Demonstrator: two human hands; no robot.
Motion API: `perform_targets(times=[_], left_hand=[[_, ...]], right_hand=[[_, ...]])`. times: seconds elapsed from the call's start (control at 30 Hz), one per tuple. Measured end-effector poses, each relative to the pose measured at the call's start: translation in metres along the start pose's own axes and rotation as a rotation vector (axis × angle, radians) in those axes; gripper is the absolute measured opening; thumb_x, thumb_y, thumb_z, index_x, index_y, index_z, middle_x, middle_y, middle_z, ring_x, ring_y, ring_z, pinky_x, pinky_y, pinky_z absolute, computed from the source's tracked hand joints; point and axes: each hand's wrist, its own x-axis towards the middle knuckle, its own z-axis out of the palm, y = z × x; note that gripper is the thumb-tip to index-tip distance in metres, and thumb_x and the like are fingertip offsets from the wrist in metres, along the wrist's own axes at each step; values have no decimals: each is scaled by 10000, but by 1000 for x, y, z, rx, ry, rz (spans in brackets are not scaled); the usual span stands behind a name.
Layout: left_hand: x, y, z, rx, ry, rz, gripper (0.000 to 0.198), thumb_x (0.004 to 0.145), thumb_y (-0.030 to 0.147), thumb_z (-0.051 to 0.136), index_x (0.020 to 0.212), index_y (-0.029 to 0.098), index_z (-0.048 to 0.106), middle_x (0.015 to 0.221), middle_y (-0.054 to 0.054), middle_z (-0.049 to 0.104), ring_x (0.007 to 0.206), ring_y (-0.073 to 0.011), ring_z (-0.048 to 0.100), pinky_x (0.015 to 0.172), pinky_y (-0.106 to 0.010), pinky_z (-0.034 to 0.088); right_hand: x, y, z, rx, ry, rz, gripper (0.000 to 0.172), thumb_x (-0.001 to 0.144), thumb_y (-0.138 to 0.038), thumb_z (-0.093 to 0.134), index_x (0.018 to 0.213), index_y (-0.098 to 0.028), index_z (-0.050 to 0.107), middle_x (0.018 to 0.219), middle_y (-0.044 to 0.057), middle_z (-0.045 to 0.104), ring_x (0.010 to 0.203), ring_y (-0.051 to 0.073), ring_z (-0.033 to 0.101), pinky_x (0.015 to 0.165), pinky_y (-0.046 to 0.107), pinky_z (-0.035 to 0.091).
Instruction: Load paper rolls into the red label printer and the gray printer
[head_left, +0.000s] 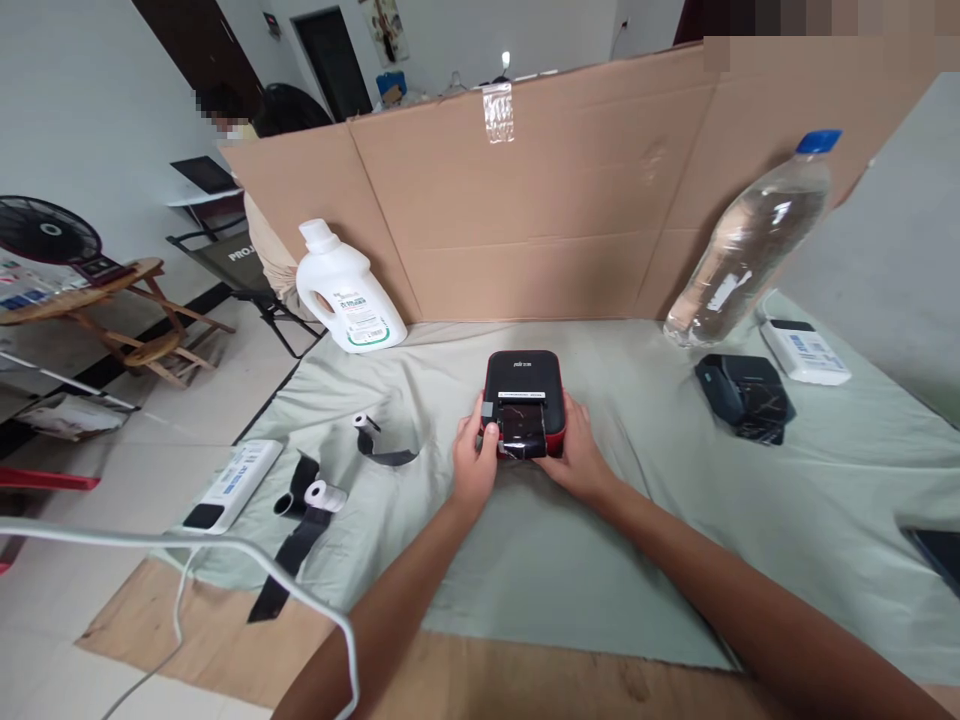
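Observation:
Both my hands grip a small black label printer (523, 375) with red sides, at the middle of the cloth. My left hand (474, 458) is closed on its left edge, thumb near the front corner. My right hand (581, 450) wraps the right edge and the near corner. A strip of glossy black ribbon (523, 430) hangs from the slot at the printer's front. Left of my hands lie a small roll with a dark ribbon tail (386, 457) and a white roll (326, 495) beside a longer black ribbon (289, 567).
A white jug (349, 290) and a tilted water bottle (750, 250) stand before a cardboard panel (525, 220). At right are a black device (742, 392), a white power bank (806, 350) and a dark phone-like slab (936, 550). Another white power bank (234, 485) lies left, near a pale cable (225, 543).

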Motion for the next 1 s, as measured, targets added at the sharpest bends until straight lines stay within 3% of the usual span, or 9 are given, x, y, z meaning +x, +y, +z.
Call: perform_targets(times=[0.13,0.3,0.67,1.0], left_hand=[[3,1,-4,39,42,98,438,1006,401,495,1397,244,613,1279,-100,669,1164,-225,624,1032,-362,498],[4,4,-6,110,109,349,224,996,352,543,1091,230,705,1181,-100,694,1133,-229,621,1000,-405,504],[13,8,-10,67,40,350,234,1008,360,498,1009,219,685,1055,-93,689,1024,-213,659,883,-355,547],[13,6,-12,83,37,394,255,1016,339,472,1036,216,694,1006,-86,710,975,-200,676,884,-350,549]], right_hand=[[-2,-1,-1,-46,62,13,1087,836,-557,715,1647,-226,73,1600,208,345,1453,425,374,1146,654,378],[-2,-1,-5,-55,41,-11,1120,821,-497,747,1652,-248,37,1653,191,262,1511,407,306,1177,647,365],[4,-3,-10,-43,77,-49,952,810,-471,764,1584,-232,263,1595,205,362,1462,383,406,1158,614,420],[5,-3,-11,-45,77,-48,957,798,-456,769,1581,-230,267,1602,196,366,1465,379,404,1160,609,417]])
